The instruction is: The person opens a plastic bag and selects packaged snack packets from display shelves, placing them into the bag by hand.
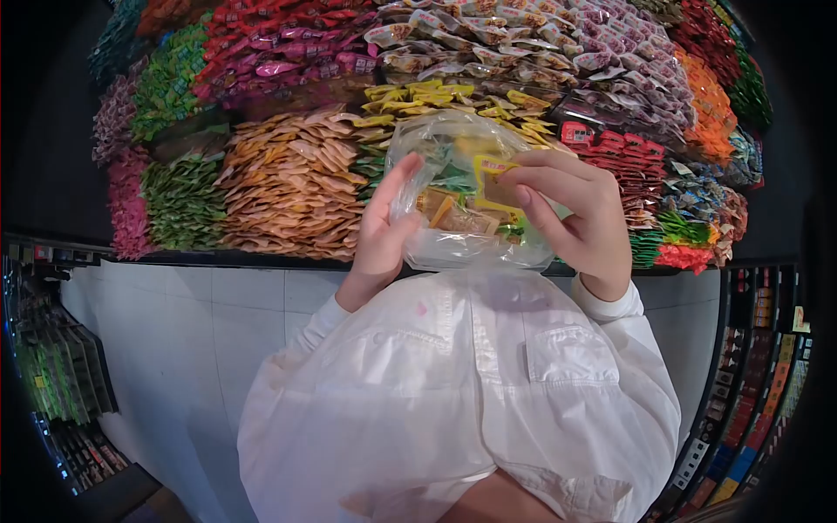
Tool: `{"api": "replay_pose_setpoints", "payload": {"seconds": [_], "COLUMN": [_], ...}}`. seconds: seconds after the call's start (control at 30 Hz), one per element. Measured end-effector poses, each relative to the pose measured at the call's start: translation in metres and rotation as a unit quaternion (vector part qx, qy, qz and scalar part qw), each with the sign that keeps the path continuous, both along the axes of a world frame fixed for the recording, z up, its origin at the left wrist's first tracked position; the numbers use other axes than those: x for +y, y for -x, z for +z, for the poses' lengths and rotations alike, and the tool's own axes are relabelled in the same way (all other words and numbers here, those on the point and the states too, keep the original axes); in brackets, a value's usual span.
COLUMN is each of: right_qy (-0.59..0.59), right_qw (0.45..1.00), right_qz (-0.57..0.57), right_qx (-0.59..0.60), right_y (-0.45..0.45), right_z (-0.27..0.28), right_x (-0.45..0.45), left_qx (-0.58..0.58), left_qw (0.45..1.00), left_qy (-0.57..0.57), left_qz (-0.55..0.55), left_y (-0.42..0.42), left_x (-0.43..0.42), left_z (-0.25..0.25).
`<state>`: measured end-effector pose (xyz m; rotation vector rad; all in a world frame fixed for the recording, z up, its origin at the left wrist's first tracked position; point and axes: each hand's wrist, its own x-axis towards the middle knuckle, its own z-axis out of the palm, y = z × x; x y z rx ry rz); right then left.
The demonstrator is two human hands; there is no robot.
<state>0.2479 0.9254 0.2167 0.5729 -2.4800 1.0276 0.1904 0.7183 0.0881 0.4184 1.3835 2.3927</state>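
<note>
A clear plastic bag (449, 253) is spread wide in front of my body, with several small snack packets (453, 216) inside, some brown with yellow edges. My left hand (384, 218) holds the bag at its left side, fingers up and thumb toward the bag's mouth. Between the thumb and fingers of my right hand (582, 209) is a small yellow-edged snack packet (494, 185) with a see-through brown part. That packet is over the bag's opening, and my fingertips cover its right end.
Ahead, a display holds heaps of wrapped snacks: orange packets (292, 179), green packets (183, 200), yellow packets (418, 98) and red packets (623, 166). Stocked shelves stand at the right (750, 392) and left (61, 366). Light floor tiles (166, 349) lie below.
</note>
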Motion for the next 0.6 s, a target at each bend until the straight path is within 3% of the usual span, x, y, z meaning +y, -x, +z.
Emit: {"api": "replay_pose_setpoints", "payload": {"seconds": [0.03,0.1,0.17,0.27,0.37,0.4,0.47,0.5,0.57,0.6], "right_qy": [0.000,-0.186,-0.190,0.014,0.098,0.095,-0.053,-0.054,-0.192,-0.191], "right_qw": [1.000,0.979,0.978,0.998,0.989,0.988,0.964,0.964,0.937,0.934], "right_qz": [-0.001,0.037,0.048,0.065,-0.101,-0.108,-0.229,-0.232,-0.287,-0.298], "right_qx": [0.001,-0.076,-0.077,-0.009,-0.051,-0.048,-0.123,-0.123,-0.053,-0.043], "right_y": [0.001,0.007,0.015,0.039,0.071,0.079,0.092,0.098,0.107,0.110], "right_z": [-0.002,-0.006,-0.014,-0.022,-0.040,-0.045,-0.054,-0.064,-0.087,-0.093], "right_x": [0.000,0.000,-0.004,0.008,0.039,0.048,0.062,0.069,0.083,0.086], "left_qx": [0.011,0.018,0.026,0.023,0.000,0.001,-0.014,-0.030,-0.028,-0.031], "left_qw": [1.000,1.000,1.000,0.999,1.000,1.000,1.000,1.000,1.000,1.000], "left_qy": [0.008,0.012,0.014,0.023,0.018,0.016,0.005,-0.003,-0.001,0.002], "left_qz": [0.000,-0.002,-0.006,-0.010,0.001,0.004,-0.001,0.001,0.002,0.003], "left_y": [0.000,-0.002,-0.003,-0.003,-0.002,-0.002,-0.003,-0.003,-0.003,-0.003], "left_x": [0.000,0.001,0.001,0.000,-0.001,-0.001,-0.001,-0.001,-0.002,-0.003], "left_z": [0.001,0.005,0.005,0.002,0.003,0.002,0.001,0.001,0.000,-0.001]}}
